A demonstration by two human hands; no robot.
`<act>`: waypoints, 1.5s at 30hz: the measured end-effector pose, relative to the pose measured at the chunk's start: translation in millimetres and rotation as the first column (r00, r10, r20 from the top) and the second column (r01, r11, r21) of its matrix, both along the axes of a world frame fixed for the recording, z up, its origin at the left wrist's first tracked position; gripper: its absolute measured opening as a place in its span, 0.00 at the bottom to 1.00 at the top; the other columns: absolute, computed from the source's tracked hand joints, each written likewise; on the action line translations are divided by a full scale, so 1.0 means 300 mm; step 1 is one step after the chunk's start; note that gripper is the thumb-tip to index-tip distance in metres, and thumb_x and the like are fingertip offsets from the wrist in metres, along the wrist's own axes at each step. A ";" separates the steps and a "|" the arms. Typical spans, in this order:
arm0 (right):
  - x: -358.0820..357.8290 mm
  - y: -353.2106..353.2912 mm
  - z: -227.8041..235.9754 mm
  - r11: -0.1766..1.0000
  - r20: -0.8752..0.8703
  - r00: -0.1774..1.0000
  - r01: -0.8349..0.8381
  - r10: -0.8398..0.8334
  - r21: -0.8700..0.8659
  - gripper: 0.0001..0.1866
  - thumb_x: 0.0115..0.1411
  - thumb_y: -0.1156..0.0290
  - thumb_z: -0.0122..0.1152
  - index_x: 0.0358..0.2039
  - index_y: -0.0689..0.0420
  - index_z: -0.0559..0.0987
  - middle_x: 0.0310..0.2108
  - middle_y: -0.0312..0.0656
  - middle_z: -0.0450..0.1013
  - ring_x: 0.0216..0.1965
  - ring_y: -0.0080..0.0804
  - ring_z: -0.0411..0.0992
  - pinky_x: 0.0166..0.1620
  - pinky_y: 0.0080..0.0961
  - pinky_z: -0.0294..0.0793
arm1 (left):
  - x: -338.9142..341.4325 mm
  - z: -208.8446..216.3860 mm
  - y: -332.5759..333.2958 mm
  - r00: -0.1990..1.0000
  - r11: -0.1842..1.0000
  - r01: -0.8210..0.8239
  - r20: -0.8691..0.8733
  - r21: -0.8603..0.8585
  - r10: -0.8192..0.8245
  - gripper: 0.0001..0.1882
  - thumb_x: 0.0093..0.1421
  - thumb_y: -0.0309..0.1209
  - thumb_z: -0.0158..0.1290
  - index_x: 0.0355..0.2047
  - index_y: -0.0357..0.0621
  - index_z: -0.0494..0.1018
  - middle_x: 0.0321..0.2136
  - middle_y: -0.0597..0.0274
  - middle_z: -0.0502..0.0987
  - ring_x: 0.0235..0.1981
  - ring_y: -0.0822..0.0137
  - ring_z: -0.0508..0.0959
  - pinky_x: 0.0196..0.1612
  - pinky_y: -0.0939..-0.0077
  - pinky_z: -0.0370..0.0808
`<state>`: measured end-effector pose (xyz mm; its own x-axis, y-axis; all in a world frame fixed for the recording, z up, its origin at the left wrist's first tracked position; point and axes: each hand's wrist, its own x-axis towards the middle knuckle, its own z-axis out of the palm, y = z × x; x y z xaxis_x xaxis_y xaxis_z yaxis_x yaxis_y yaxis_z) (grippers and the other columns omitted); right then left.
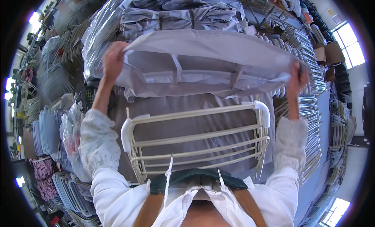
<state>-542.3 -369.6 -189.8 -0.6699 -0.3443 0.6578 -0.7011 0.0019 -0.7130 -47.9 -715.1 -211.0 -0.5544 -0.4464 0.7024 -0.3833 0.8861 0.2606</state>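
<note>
Grey cloth cover (207, 57) stretched sideways, 9 to 3 o'clock. Left hand (112, 62) fingers pinch left end, right hand (297, 77) fingers pinch right end. White wire frame (195, 141) sits at 6 o'clock from cover.

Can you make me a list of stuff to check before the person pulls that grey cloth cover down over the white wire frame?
1. Left hand grips the left edge of the grey cover: ok.
2. Right hand grips the right edge: ok.
3. Cover mouth held open and stretched wide between both hands: ok.
4. Wire frame lies below the cover, its white corner caps showing: ok.
5. Cover wide enough for the frame: cannot tell.
6. Straps inside the cover hang free, not twisted: cannot tell.
</note>
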 end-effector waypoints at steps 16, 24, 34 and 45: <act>0.116 1.190 -0.054 0.049 0.246 0.950 -0.259 0.191 0.965 0.20 0.58 0.56 0.63 0.39 0.62 0.79 0.31 0.49 0.74 0.36 0.37 0.71 0.43 0.33 0.69 | 0.480 -0.049 1.387 0.888 0.715 -0.029 0.347 0.699 -0.302 0.24 0.34 0.12 0.52 0.34 0.42 0.63 0.28 0.53 0.68 0.32 0.46 0.72 0.35 0.63 0.69; 1.204 0.604 -0.346 0.003 0.435 0.235 -0.882 0.869 0.470 0.11 0.62 0.68 0.54 0.41 0.59 0.79 0.43 0.46 0.76 0.49 0.45 0.72 0.53 0.35 0.70 | 0.404 -0.260 1.578 0.986 0.595 0.046 0.061 0.802 -0.158 0.22 0.36 0.11 0.52 0.34 0.41 0.67 0.30 0.53 0.72 0.32 0.53 0.75 0.34 0.67 0.71; 1.544 0.582 -0.227 -0.091 0.625 0.274 -0.869 0.731 0.487 0.18 0.45 0.59 0.69 0.28 0.62 0.80 0.32 0.52 0.76 0.37 0.52 0.75 0.41 0.42 0.74 | 0.524 -0.189 1.675 0.946 0.573 -0.306 0.312 0.760 0.092 0.13 0.40 0.24 0.64 0.29 0.42 0.74 0.21 0.56 0.74 0.22 0.58 0.74 0.28 0.67 0.71; 1.010 0.767 -0.345 -0.124 0.429 0.420 -0.584 0.799 0.802 0.48 0.44 0.38 0.67 0.56 0.64 0.69 0.53 0.57 0.70 0.57 0.52 0.66 0.58 0.40 0.65 | 0.693 -0.401 1.694 0.972 0.062 -0.204 0.210 0.977 -0.109 0.23 0.48 0.28 0.65 0.46 0.36 0.76 0.38 0.58 0.81 0.40 0.71 0.78 0.48 0.74 0.73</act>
<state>-239.2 -139.4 -293.2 0.3763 -0.8796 -0.2911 -0.7911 -0.1414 -0.5951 160.0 -206.8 -331.4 -0.5316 -0.6638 -0.5261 -0.5844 -0.1622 0.7951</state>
